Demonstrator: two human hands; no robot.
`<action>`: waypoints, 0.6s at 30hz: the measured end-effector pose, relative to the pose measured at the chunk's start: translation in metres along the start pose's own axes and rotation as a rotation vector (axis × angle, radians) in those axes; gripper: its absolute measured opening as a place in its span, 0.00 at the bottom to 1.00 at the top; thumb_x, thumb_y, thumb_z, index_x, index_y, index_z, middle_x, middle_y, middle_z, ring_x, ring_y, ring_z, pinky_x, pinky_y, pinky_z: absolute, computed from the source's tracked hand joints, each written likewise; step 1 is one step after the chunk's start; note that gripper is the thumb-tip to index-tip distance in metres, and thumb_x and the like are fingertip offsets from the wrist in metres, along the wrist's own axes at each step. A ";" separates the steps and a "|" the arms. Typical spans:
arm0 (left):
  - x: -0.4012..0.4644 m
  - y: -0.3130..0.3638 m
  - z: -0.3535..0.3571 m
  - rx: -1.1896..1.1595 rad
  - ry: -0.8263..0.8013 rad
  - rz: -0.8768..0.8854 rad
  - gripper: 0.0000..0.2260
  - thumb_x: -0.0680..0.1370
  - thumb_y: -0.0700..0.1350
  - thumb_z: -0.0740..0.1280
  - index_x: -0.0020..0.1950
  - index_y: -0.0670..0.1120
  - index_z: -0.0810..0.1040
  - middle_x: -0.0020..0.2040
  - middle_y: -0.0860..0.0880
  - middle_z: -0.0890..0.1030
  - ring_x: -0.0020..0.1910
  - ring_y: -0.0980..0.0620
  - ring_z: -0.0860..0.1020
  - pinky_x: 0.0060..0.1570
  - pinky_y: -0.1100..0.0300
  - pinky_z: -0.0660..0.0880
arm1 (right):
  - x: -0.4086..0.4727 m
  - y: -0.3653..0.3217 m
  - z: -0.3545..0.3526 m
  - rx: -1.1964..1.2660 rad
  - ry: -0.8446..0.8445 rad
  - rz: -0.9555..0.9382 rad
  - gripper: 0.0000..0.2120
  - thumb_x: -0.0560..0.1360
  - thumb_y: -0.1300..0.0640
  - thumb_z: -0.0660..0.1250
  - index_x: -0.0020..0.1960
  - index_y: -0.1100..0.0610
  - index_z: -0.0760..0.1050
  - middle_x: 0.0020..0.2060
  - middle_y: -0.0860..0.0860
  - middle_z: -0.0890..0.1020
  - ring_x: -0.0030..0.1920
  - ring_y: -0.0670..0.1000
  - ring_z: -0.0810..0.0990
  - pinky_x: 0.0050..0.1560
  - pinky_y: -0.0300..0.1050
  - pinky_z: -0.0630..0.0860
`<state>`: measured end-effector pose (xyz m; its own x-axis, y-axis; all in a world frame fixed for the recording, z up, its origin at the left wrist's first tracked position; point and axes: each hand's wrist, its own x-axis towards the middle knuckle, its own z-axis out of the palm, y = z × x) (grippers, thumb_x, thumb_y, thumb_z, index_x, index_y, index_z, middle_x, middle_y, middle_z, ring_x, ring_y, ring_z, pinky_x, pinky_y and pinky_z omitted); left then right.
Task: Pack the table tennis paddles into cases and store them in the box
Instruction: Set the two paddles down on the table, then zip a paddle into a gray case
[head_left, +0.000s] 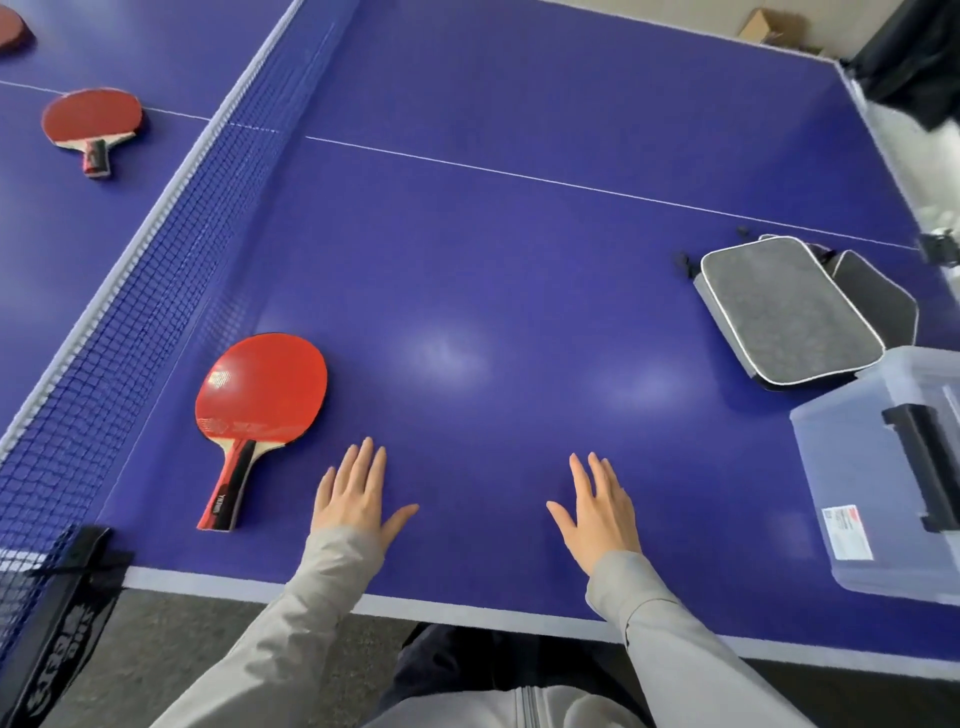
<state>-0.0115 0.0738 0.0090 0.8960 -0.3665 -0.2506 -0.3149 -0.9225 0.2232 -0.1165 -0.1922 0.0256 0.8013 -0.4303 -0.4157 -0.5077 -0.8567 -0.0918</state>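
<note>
Hands lie flat on the blue counter (519, 234) at the lower middle of the frame: left hand (353, 499) and right hand (597, 514) both palm down, fingers straight and spread, holding nothing. That reads as a resting pose with no paddle picked up yet.

Nearest paddle (260, 405) sits at lower left, just beside the left hand, red rubber face up, smooth and glossy, its striped wooden handle pointing toward the counter's near edge, so it looks easy to take by the handle. A second paddle (91, 122) lies at upper left beyond the net (156, 260), also red side up, and part of a third (10, 28) shows at the top left corner.

Cases (789, 317) are stacked at the right: grey, felt-like, rounded rectangles with pale piping, a zip pull showing at one corner. Just below them stands the box (852, 467), translucent plastic with a black latch, probably set there so packed cases drop straight in. Whether it holds anything I cannot tell.
</note>
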 end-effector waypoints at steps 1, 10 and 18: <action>0.005 0.012 -0.001 0.002 -0.018 0.009 0.37 0.70 0.62 0.69 0.72 0.42 0.68 0.73 0.46 0.66 0.73 0.46 0.65 0.70 0.46 0.64 | -0.001 0.004 -0.004 0.016 0.006 0.011 0.32 0.79 0.41 0.52 0.77 0.51 0.45 0.77 0.52 0.47 0.77 0.54 0.45 0.74 0.51 0.54; 0.046 0.113 -0.031 0.116 -0.001 0.217 0.38 0.73 0.67 0.58 0.75 0.44 0.61 0.76 0.48 0.60 0.75 0.48 0.59 0.73 0.49 0.59 | -0.008 0.064 -0.056 0.112 0.166 0.118 0.31 0.79 0.42 0.52 0.77 0.51 0.46 0.77 0.52 0.50 0.77 0.53 0.48 0.74 0.50 0.55; 0.058 0.230 -0.053 0.099 0.033 0.320 0.35 0.77 0.65 0.52 0.78 0.48 0.50 0.79 0.51 0.50 0.78 0.52 0.47 0.74 0.54 0.45 | -0.017 0.152 -0.105 0.162 0.385 0.131 0.28 0.79 0.45 0.57 0.75 0.56 0.57 0.73 0.56 0.63 0.74 0.56 0.60 0.70 0.53 0.61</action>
<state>-0.0153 -0.1537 0.0957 0.7558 -0.6370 -0.1514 -0.6095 -0.7690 0.1929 -0.1737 -0.3447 0.1137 0.7707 -0.6335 -0.0682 -0.6315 -0.7452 -0.2145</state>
